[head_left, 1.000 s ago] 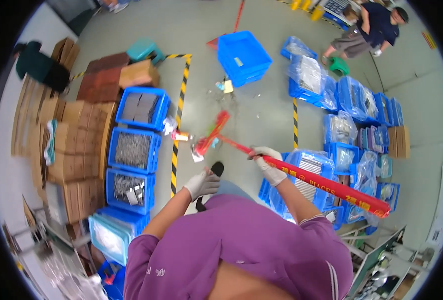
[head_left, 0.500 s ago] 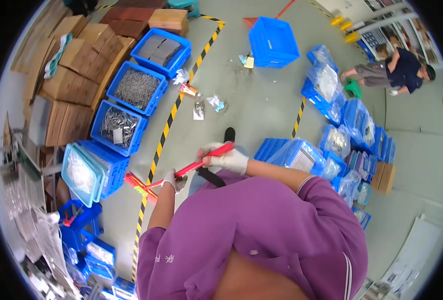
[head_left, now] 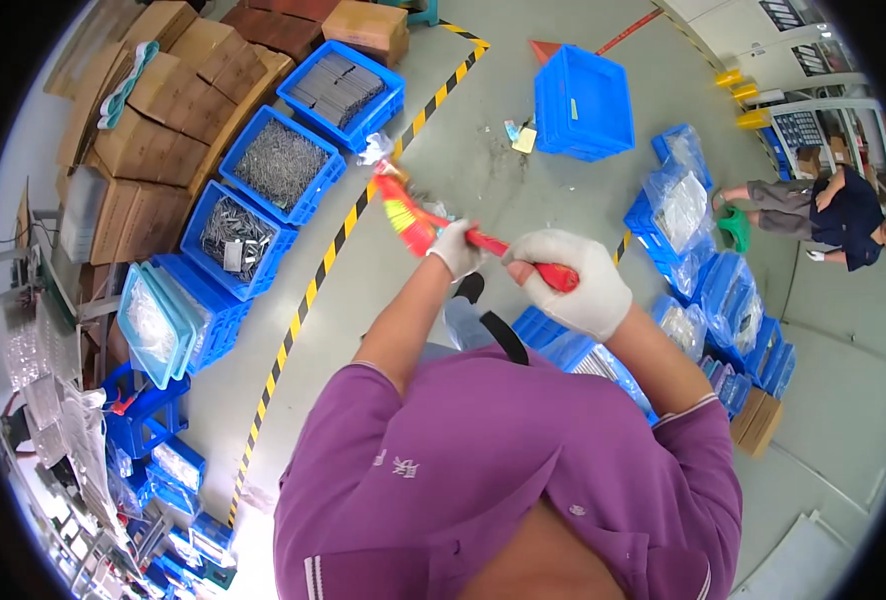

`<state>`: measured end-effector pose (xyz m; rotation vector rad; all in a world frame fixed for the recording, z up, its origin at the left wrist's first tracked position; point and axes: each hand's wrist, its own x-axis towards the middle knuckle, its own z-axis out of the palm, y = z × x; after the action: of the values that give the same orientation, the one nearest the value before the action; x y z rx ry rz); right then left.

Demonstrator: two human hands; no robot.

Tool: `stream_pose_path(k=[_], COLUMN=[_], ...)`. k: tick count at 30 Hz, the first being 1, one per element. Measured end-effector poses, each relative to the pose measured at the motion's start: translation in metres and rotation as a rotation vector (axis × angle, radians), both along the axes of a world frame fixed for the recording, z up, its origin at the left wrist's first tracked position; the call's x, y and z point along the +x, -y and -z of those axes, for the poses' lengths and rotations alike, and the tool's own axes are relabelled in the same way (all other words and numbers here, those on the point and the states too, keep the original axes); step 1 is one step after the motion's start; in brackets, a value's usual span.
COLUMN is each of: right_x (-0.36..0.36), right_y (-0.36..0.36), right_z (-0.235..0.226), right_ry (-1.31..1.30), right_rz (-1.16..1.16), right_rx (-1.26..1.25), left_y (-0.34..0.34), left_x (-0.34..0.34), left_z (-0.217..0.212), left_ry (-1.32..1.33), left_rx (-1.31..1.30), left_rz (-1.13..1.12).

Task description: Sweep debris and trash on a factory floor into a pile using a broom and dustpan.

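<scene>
A red broom [head_left: 491, 242] with yellow-green bristles crosses in front of me. My right hand [head_left: 581, 288], in a white glove, is wrapped around the end of its handle. Lower on the handle, my gloved left hand [head_left: 456, 250] grips it closer to the broom head [head_left: 405, 212]. That head is motion-blurred and lies over scraps on the grey floor, beside the striped line; I cannot tell whether the bristles touch the floor. A crumpled clear wrapper [head_left: 376, 149] shows just beyond it. Farther off lie yellow and blue scraps of paper [head_left: 524, 139].
Blue crates [head_left: 281, 165] of metal parts line the left, with cardboard boxes [head_left: 153, 140] behind. A blue crate [head_left: 585, 103] stands ahead. On the right are plastic-wrapped blue crates [head_left: 671, 215] and a person [head_left: 845, 215]. Yellow-black tape [head_left: 303, 312] runs along the floor.
Both hands have moved, with the left reaching farther forward and to the right. The broom head has swung forward and right from the tape at my left, to the floor scraps.
</scene>
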<state>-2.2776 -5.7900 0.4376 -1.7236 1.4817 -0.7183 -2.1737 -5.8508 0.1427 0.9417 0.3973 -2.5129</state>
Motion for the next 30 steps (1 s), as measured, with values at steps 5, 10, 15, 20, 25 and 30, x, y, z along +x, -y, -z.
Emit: stream_pose_path(k=[5,10,15,20,25,30], right_x=[-0.043,-0.090,-0.079,-0.018,-0.060,-0.081], right_y=[0.017,0.026,0.066,0.095,0.146,0.170], right_z=[-0.033,-0.065,-0.007,0.110,0.084,0.020], right_ry=[-0.040,0.126,0.458,0.427,0.217,0.047], right_rz=[0.072,0.207,-0.030,-0.028,0.124,0.162], right_rx=[-0.269,-0.199,0.347,0.396,0.260,0.031], left_y=[0.046,0.036,0.017,0.036,0.120,0.194], left_x=[-0.062,-0.059,0.035,0.110,0.026,-0.047], left_z=[-0.051,-0.136,-0.018,0.051,0.040,0.045], left_ry=[0.157,0.303,0.444,0.740,0.594,0.293], left_rx=[-0.110,-0.205,0.147,0.282,0.158,-0.098], left_rz=[-0.025,-0.044,-0.313,-0.099,0.018,0.246])
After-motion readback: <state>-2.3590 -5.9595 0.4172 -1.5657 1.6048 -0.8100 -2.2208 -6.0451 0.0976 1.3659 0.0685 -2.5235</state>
